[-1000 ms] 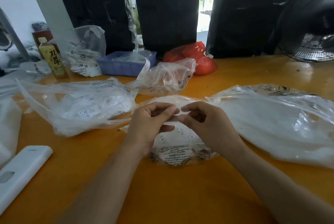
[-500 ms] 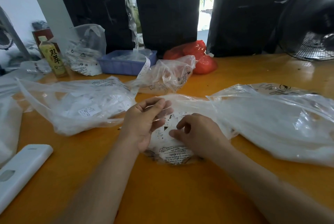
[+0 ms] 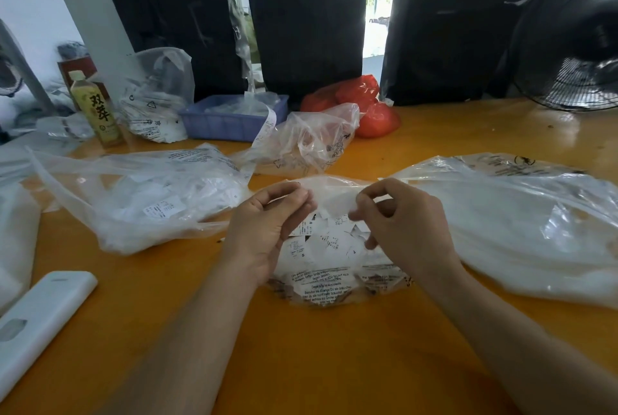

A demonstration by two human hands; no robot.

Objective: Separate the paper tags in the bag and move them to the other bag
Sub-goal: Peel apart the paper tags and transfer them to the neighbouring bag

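On the orange tabletop (image 3: 334,364), the left hand (image 3: 264,234) and the right hand (image 3: 401,224) are raised close together over a small clear printed bag (image 3: 334,284) holding loose white paper tags (image 3: 329,239). Both hands have curled fingers pinching a thin white strip (image 3: 329,202), seemingly paper or the bag's upper film, stretched between them; which of the two cannot be told. To the left lies a larger clear bag (image 3: 140,200) with more white tags inside, just beside the left hand. To the right, a big clear bag of white material (image 3: 521,234) spreads across the tabletop. Farther back stand a green tea bottle (image 3: 97,110), a blue tray (image 3: 234,118) and a red bag (image 3: 364,103). A white flat device (image 3: 40,317) lies at the near left.
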